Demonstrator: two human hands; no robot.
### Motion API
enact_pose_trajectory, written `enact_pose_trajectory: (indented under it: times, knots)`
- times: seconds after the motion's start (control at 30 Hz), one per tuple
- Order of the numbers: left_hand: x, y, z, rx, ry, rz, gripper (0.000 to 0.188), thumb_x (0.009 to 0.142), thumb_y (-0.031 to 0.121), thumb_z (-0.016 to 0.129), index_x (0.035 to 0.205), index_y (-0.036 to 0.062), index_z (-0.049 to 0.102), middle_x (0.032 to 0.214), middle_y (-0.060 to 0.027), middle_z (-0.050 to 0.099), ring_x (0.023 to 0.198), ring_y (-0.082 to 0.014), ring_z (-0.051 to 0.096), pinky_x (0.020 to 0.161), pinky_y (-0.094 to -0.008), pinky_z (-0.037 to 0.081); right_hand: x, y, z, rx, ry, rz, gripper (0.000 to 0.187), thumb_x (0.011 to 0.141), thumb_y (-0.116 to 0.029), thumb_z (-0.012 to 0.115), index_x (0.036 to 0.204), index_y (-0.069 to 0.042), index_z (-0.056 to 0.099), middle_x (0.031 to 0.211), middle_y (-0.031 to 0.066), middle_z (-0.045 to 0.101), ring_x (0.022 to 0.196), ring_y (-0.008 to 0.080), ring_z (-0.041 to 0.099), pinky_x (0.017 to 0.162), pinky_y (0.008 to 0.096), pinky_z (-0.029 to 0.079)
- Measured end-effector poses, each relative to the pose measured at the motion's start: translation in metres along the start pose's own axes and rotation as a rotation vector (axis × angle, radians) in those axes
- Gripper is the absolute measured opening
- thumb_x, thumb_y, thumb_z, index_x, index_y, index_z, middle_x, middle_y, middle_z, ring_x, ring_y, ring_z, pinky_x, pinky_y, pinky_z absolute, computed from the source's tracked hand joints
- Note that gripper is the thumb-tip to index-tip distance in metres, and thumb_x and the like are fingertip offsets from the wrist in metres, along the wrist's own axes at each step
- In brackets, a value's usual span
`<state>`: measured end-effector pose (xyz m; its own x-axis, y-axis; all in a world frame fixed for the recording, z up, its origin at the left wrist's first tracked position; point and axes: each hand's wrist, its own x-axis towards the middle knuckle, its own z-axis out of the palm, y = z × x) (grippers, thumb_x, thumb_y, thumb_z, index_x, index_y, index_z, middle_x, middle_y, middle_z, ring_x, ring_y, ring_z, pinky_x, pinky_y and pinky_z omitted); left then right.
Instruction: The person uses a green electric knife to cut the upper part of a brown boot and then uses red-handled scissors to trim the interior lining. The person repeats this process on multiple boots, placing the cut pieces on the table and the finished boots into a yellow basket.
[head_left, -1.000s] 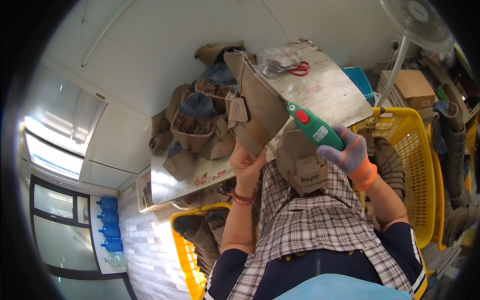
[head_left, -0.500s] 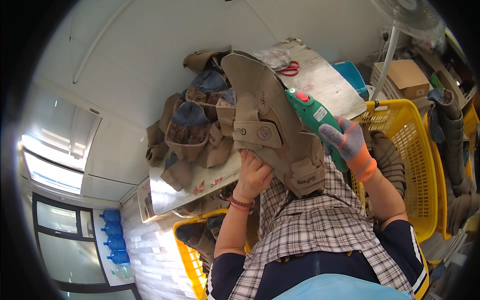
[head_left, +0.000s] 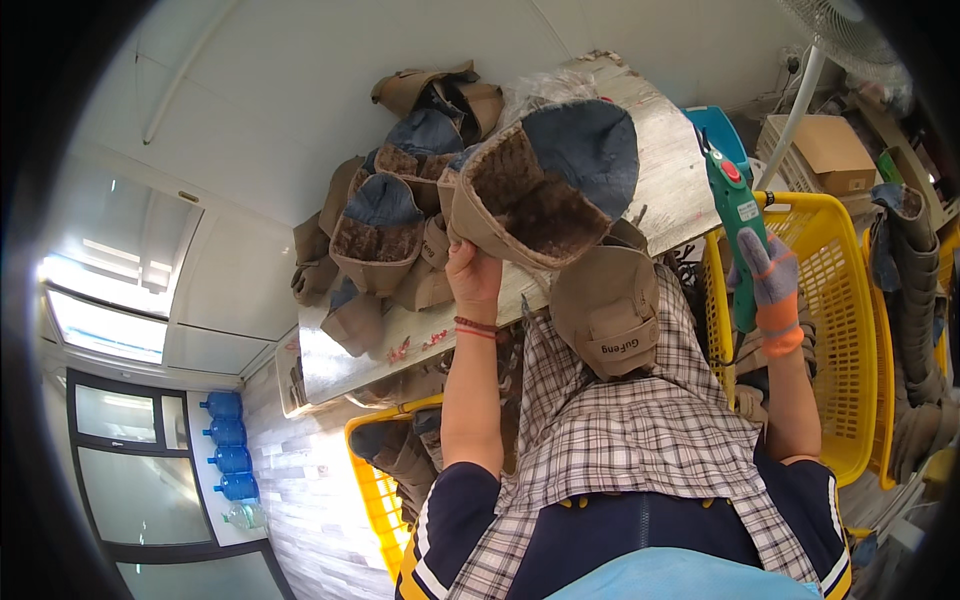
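My bare left hand (head_left: 472, 272) pinches the edge of a brown knee pad (head_left: 500, 235). The pad's wide opening faces up, showing dark brown fleece and a blue lining panel. Below it, over my lap, hangs a brown section with a strap (head_left: 605, 310); I cannot tell whether it joins the same pad. My right hand (head_left: 770, 285), in a grey and orange glove, grips a green hand tool (head_left: 742, 215) with a red button and a thin dark tip. The tool is tilted upright over the yellow basket, apart from the pad.
Several similar knee pads (head_left: 378, 235) are heaped on the worn white table (head_left: 660, 150). Yellow baskets (head_left: 835, 330) stand at my right, and another basket (head_left: 375, 515) holding pads is at lower left. A blue bin (head_left: 718, 135), a cardboard box (head_left: 825, 150) and a fan (head_left: 845, 35) are behind.
The knee pad has turned from its strapped outer face to its fleece-lined opening. My right hand has carried the green tool right, away from the pad. My left hand has moved slightly up and left.
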<state>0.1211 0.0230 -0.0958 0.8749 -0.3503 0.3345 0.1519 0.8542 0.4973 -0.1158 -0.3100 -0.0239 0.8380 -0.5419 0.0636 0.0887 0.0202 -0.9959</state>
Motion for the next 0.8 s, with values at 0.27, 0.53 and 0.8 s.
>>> enact_pose_trajectory:
  times: [0.27, 0.53, 0.8]
  knots:
    - [0.033, -0.037, -0.035, 0.234, 0.342, -0.084, 0.041, 0.091, 0.014, 0.061, 0.128, 0.0021, 0.049, 0.121, -0.0087, 0.058, 0.107, -0.0268, 0.055, 0.099, -0.0431, 0.042, -0.022, 0.019, -0.009, -0.039, 0.035, 0.064, 0.034, 0.087, -0.034, 0.066, 0.091, -0.001, 0.059, 0.066, 0.0025, 0.054, 0.052, 0.0107, 0.053, 0.05, 0.0257, 0.043]
    - [-0.106, -0.054, 0.076, 1.696, -0.009, 0.413, 0.015, 0.081, 0.004, 0.066, 0.091, 0.0025, 0.055, 0.088, -0.0093, 0.058, 0.078, -0.0196, 0.057, 0.071, -0.0314, 0.047, -0.044, 0.042, -0.03, -0.12, 0.063, 0.098, 0.036, 0.088, -0.038, 0.063, 0.094, -0.003, 0.059, 0.063, 0.0028, 0.053, 0.053, 0.0117, 0.051, 0.051, 0.0266, 0.041]
    - [-0.162, -0.099, 0.099, 2.11, -0.808, 0.117, 0.058, 0.077, 0.003, 0.061, 0.133, 0.0152, 0.051, 0.14, -0.0134, 0.042, 0.135, -0.0334, 0.033, 0.111, -0.0516, 0.022, -0.052, 0.062, -0.031, -0.033, 0.051, 0.171, 0.033, 0.086, -0.032, 0.068, 0.094, -0.001, 0.06, 0.069, 0.0027, 0.055, 0.053, 0.0107, 0.053, 0.049, 0.0261, 0.043]
